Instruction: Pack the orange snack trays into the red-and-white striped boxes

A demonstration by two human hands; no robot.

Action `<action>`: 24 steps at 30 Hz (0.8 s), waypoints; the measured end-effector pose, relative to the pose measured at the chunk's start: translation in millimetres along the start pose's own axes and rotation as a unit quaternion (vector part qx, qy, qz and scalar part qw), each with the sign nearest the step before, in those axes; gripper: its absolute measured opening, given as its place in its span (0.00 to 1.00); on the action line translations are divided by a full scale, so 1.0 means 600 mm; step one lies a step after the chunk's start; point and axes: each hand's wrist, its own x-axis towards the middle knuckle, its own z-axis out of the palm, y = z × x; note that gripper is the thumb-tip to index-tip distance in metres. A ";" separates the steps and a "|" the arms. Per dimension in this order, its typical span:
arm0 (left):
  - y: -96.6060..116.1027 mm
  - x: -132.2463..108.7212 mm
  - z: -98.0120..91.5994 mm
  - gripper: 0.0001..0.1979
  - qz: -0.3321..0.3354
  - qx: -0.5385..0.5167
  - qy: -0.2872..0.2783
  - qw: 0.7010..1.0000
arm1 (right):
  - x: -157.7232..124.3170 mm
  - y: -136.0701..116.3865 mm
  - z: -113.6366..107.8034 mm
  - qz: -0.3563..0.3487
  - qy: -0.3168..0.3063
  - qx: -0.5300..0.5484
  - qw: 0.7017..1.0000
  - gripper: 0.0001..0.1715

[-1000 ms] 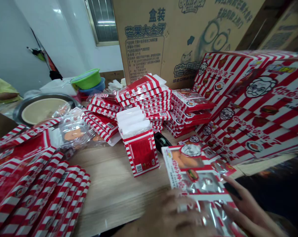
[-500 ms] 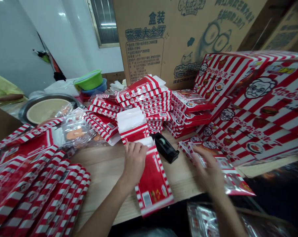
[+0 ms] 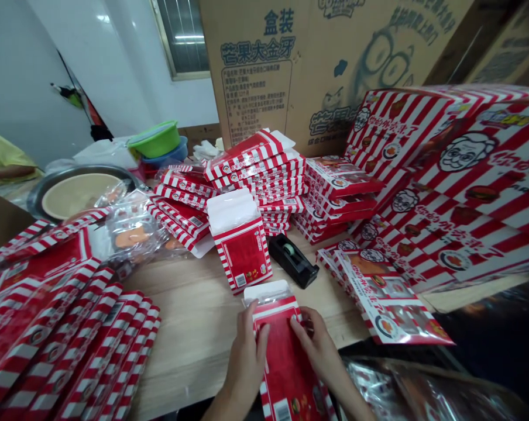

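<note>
Between my two hands is a red box with striped edges and a white flap raised at its far end. My left hand grips its left edge, thumb on the red face. On the opposite edge my right hand holds it the same way. Just beyond lies another red carton with its white flap up, apart from my hands. A black tape dispenser stands to the right of that carton. Flat striped packets lie to the right of my right hand.
Striped boxes are stacked at the back and at the left. Large striped cartons stand at the right, before a brown cardboard box. Clear-wrapped pieces lie near a metal basin. A person's yellow sleeve shows far left.
The held box has come nearer to me, uncovering the carton behind it. My right hand has moved left from the flat packets onto the box's right edge; my left hand has moved down.
</note>
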 end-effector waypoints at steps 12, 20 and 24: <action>0.021 0.042 -0.125 0.05 0.383 0.077 0.293 0.873 | 0.011 -0.106 -0.002 -0.347 0.014 0.056 0.936 0.27; 0.034 0.007 -0.098 0.17 0.190 -0.386 0.179 0.885 | -0.006 -0.126 -0.044 -0.337 -0.053 0.089 0.936 0.10; 0.048 0.001 -0.121 0.20 0.017 -0.559 0.065 0.826 | -0.015 -0.151 -0.036 -0.204 -0.076 0.257 0.942 0.09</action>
